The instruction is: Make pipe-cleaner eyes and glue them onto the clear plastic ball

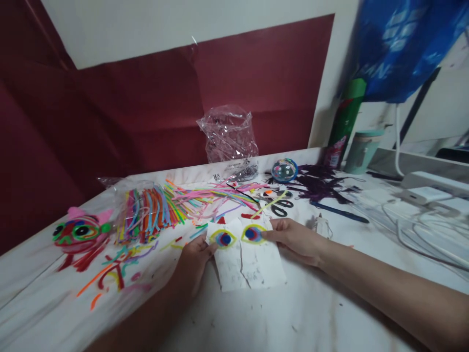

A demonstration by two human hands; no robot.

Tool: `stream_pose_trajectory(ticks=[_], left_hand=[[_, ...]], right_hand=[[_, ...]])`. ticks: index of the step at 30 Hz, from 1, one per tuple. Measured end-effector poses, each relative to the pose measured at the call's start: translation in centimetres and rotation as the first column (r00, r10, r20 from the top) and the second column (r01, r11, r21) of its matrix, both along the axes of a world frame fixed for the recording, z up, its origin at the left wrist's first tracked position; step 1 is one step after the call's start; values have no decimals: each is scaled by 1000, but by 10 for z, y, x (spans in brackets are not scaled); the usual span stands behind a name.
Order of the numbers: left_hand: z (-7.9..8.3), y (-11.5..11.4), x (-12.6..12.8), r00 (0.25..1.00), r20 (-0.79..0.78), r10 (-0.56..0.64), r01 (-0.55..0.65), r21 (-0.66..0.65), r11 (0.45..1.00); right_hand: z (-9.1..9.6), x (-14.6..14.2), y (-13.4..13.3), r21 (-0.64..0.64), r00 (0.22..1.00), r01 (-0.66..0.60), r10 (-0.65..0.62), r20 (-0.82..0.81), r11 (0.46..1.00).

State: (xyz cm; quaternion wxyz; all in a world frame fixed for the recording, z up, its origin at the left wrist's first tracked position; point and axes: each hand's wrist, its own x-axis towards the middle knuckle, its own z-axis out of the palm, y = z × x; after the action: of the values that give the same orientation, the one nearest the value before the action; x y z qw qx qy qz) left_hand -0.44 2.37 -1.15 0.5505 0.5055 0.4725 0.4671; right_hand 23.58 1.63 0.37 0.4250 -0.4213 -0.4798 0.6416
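My left hand (195, 256) pinches the left edge of a piece of white paper (229, 271), thumb on top. At the right edge, my right hand (295, 240) grips the paper's other half (266, 266). A dark jagged line runs between the halves; I cannot tell whether they are fully separate. Each half carries an eye shape, the left eye (223, 239) and the right eye (254, 234), with a yellow outline around red and blue. Faint writing marks the lower paper. Beyond it lie scissors (280, 210) and loose pipe cleaners (220, 198).
A bundle of colourful pipe cleaners (150, 215) lies left, beside a pink-eared animal figure (81, 233) and scattered offcuts. Behind are a clear plastic bag (230, 134), a clear ball (284, 171) and dark purple strands (322, 183). White cables (425, 230) spread at right, near a green cup (363, 152).
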Motion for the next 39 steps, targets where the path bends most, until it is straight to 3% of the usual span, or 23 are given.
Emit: stream_pose_trajectory(ticks=[7,17,25,32,39], left_hand=[[4,-3,3,980,136,-147,154,-41,987],[-1,-5,0,971,135,-197,202,-23,979],[-8,-4,0,986,88,-142,146,-39,989],[0,-5,2,992,72,-104,108,-49,993],[5,-8,6,988,130,-78,89,-82,993]], right_hand=[[-1,0,-1,-9,1000,11,-12,-25,1000],[6,0,-8,16,1000,6,-6,15,1000],[8,-3,-8,9,996,81,-81,-29,997],[9,-2,-1,-97,964,208,-221,-148,973],[11,-3,-5,-70,974,189,-196,-114,980]])
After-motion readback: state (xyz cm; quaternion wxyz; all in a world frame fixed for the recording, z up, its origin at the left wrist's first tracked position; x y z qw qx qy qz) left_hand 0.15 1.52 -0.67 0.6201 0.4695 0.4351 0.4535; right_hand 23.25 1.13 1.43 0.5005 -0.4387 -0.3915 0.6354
